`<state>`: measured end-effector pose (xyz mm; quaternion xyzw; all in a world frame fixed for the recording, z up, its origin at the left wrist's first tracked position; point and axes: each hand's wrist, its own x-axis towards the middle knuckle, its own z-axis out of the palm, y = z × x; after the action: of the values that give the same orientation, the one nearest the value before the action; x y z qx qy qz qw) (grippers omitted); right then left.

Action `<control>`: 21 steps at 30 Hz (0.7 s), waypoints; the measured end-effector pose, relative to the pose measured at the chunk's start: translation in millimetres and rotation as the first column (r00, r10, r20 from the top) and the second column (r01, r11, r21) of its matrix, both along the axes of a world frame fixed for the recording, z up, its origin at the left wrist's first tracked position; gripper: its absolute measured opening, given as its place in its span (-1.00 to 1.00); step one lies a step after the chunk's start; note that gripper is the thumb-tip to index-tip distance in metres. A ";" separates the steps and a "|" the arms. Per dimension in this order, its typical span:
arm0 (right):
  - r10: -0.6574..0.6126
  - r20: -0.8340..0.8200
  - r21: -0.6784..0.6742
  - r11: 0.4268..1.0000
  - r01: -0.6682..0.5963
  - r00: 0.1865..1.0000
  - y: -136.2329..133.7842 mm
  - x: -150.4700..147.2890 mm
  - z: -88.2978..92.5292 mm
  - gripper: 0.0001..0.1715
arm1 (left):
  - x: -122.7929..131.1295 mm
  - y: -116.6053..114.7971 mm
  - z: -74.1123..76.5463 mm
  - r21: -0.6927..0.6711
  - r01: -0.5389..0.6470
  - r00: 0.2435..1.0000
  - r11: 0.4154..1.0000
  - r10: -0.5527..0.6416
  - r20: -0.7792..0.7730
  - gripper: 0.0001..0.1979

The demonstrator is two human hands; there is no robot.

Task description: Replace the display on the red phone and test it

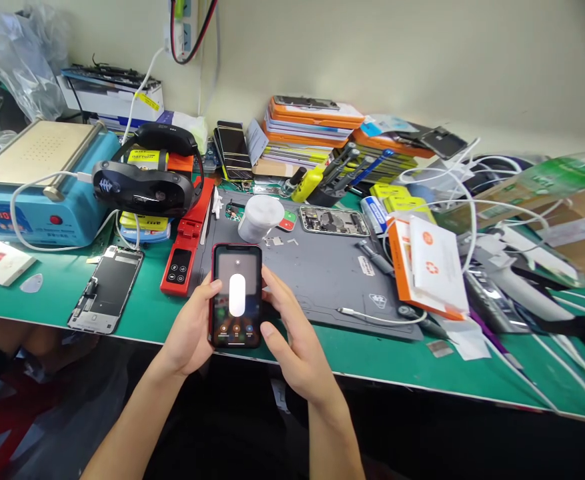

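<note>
A smartphone in a red-edged case is held upright over the bench's front edge. Its lit screen shows a tall white slider bar with several small round icons below. My left hand grips the phone's left side, the thumb bent over its edge. Along the right side, my right hand steadies the phone with its fingers partly behind it and the thumb beside the lower edge. Just behind the phone stands a white round container on the grey work mat.
Left are a detached phone screen, a red device, a black headset and a blue heating machine. An opened phone body lies on the mat. Right are a white cable end, an orange-white box and tangled cables.
</note>
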<state>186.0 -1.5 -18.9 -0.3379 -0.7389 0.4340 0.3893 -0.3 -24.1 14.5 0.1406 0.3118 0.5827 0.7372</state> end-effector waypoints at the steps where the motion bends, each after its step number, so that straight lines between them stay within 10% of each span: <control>1: 0.001 -0.001 0.000 1.000 -0.001 1.000 0.1 -0.2 -0.2 -0.26 | -0.1 0.1 -0.2 0.001 -0.001 1.000 1.000 0.001 0.000 -0.41; 21: 0.003 0.007 0.009 1.000 -0.004 1.000 1.6 -1.5 0.3 -0.26 | -1.4 0.1 -1.5 -0.039 -0.005 1.000 0.999 0.005 0.017 -0.30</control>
<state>184.6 0.1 -18.6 -0.3362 -0.7429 0.4299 0.3876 -1.7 -24.0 13.0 0.1204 0.3170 0.5797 0.7409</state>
